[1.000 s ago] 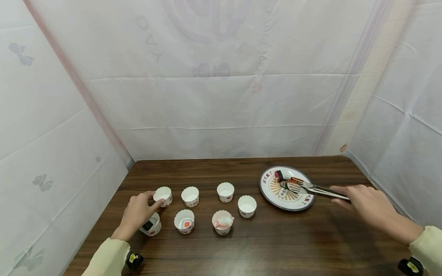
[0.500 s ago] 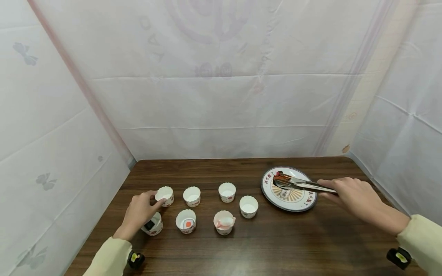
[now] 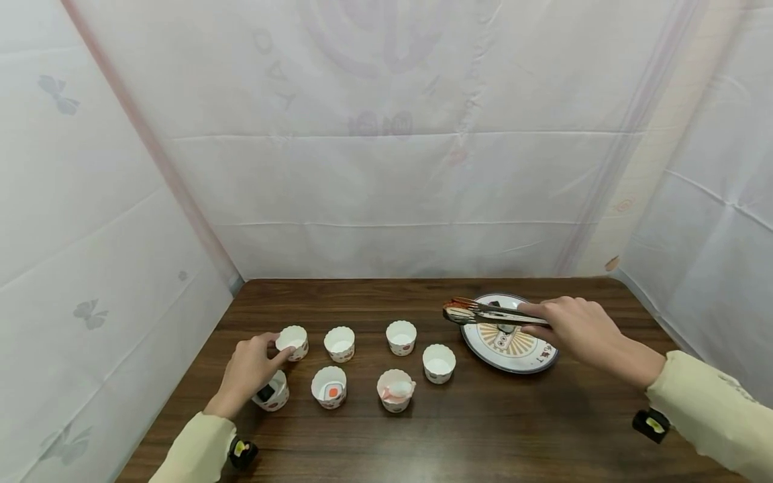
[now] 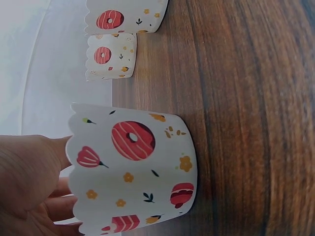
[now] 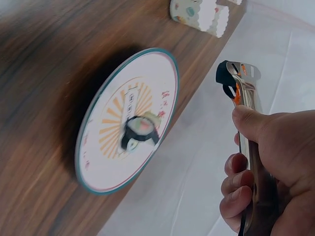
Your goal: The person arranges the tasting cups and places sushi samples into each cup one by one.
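Note:
My left hand pinches the rim of a white paper baking cup at the back left. In the left wrist view a nearer donut-printed cup hides that hand's fingertips. My right hand grips metal serving tongs, seen closely in the right wrist view as slotted tongs. Between their ends sits a sushi piece, black and orange, held above the table just left of the plate. A black-wrapped sushi roll lies on the plate, partly covered by the tongs in the head view.
Several paper cups stand in two loose rows. The front left cup holds a black piece, beside it a cup holds an orange-centred roll, and another cup a pink-and-white piece. A bare-bottomed cup stands nearest the plate. White sheeting rises behind the table.
The tongs have closed on the black-and-orange sushi piece and carried it up and left, off the plate. My left hand keeps its hold on the cup.

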`<state>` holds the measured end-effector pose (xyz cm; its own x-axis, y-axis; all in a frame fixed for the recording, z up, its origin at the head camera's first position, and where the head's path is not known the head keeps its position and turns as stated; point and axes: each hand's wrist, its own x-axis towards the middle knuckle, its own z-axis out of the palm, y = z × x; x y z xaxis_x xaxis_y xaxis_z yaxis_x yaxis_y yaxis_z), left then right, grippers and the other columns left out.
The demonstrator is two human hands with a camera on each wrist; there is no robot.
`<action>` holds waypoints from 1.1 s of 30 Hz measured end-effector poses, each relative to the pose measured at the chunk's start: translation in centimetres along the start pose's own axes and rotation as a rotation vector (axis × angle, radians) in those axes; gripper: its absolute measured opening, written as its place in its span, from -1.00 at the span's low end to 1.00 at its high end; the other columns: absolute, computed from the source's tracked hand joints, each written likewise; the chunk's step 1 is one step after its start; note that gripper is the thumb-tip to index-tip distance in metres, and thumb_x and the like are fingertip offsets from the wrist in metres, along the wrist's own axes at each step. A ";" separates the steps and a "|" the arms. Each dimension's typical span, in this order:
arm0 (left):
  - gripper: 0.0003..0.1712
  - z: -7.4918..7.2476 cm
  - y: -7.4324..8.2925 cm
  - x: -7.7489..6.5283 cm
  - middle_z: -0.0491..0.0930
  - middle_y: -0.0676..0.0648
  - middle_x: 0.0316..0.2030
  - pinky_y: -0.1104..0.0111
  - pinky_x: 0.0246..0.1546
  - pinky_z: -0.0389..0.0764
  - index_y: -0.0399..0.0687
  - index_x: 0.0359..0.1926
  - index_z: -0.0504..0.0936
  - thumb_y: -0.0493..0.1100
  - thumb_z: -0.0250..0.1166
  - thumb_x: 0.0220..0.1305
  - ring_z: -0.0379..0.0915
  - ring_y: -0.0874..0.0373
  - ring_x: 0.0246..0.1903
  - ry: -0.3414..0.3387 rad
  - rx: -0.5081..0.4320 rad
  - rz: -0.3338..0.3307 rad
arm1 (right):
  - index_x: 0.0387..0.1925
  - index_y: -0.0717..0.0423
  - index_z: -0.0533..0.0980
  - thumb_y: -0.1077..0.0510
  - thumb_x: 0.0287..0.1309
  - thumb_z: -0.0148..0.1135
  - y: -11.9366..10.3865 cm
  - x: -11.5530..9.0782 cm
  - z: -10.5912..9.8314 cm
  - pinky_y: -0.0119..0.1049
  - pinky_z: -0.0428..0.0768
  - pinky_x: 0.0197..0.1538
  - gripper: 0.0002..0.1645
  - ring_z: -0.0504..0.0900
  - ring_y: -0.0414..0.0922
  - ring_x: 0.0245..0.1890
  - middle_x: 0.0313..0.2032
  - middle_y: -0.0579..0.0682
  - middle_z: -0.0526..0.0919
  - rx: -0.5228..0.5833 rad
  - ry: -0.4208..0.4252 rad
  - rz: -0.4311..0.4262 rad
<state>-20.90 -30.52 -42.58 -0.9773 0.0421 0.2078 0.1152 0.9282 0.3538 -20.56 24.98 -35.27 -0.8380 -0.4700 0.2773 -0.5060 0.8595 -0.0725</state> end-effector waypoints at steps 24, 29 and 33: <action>-0.40 -0.1 0.4 0.0 0.61 -0.23 -0.50 0.34 -0.68 0.16 -0.51 0.12 0.62 -0.02 0.43 0.35 0.00 0.22 -0.72 -0.005 -0.019 -0.021 | 0.18 -0.04 0.67 -0.07 0.31 0.39 -7.5 8.9 3.0 -0.30 0.38 -0.66 -0.54 0.70 -0.08 -0.45 -0.14 0.02 0.80 0.113 -0.054 -0.194; -0.42 -0.1 0.4 0.0 0.67 -0.29 -0.40 0.33 -0.64 0.25 -0.50 0.11 0.63 -0.03 0.44 0.34 0.13 0.19 -0.69 0.001 -0.012 -0.012 | 0.16 -0.03 0.67 -0.06 0.31 0.39 -9.3 10.6 3.4 -0.22 0.50 -0.60 -0.55 0.74 -0.03 -0.38 -0.15 0.00 0.80 0.112 -0.051 -0.237; -0.43 -0.1 0.4 0.2 0.71 -0.37 -0.23 0.30 -0.60 0.34 -0.50 0.08 0.64 -0.03 0.44 0.33 0.25 0.15 -0.65 0.003 -0.002 -0.009 | 0.17 -0.05 0.67 -0.07 0.32 0.38 -10.8 11.9 3.5 -0.16 0.58 -0.52 -0.56 0.74 -0.02 -0.35 -0.12 -0.02 0.80 0.095 -0.083 -0.243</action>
<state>-21.03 -30.23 -42.29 -0.9777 0.0323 0.2074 0.1065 0.9279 0.3573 -25.77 9.38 -34.56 -0.7012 -0.6788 0.2182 -0.7083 0.6983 -0.1038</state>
